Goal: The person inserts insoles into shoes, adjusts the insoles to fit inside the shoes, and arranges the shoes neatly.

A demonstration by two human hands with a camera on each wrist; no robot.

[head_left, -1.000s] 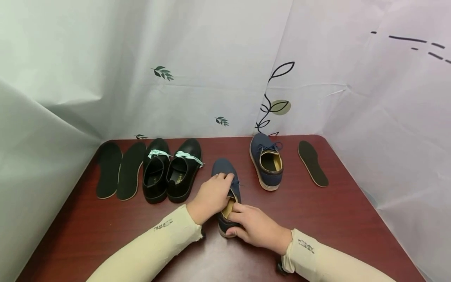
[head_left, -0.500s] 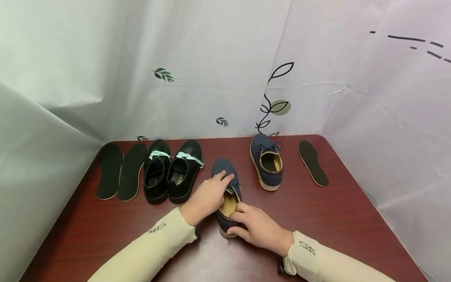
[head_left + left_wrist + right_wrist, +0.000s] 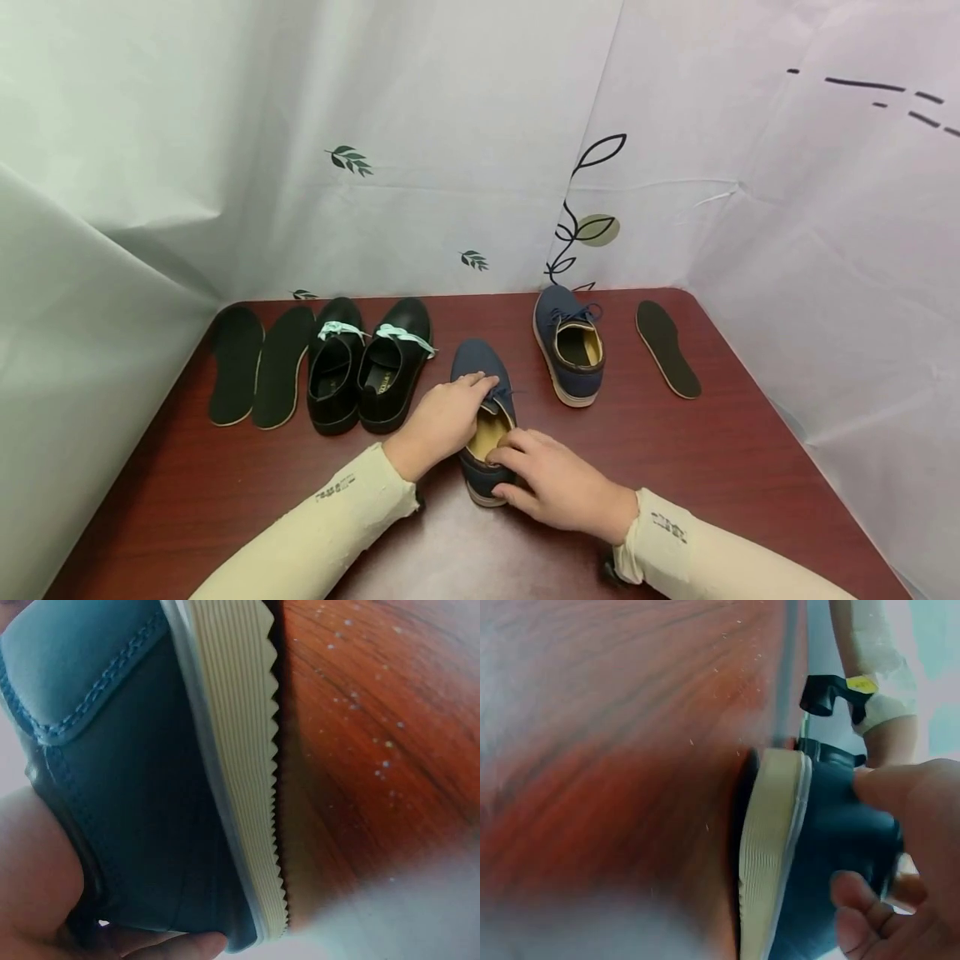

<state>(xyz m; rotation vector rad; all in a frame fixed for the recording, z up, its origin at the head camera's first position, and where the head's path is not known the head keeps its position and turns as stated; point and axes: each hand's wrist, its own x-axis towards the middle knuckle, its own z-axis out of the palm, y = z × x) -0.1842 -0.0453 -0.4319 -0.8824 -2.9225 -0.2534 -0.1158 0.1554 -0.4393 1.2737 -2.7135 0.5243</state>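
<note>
A navy lace-up shoe (image 3: 480,358) with a pale sole stands at the middle of the table, toe pointing away, its tan lining showing in the opening. My left hand (image 3: 438,421) holds it from above over the laces; the left thumb is hidden in the head view. At the heel, my right hand (image 3: 558,483) pinches the collar, fingers at the opening and thumb outside the back. The right wrist view shows the right hand (image 3: 922,840) around the heel (image 3: 825,832). In the left wrist view the ridged sole (image 3: 236,750) lies along the tabletop.
The matching navy shoe (image 3: 555,312), dark inside, stands behind to the right. A dark insole (image 3: 667,350) lies at the far right. Two black shoes (image 3: 405,317) with pale green laces and two dark insoles (image 3: 236,367) line the back left. A white curtain (image 3: 450,125) hangs behind the table.
My left hand has drawn back a little from the shoe's opening, so more tan lining shows. My right hand has shifted slightly to the right at the heel. The shoe stays in place.
</note>
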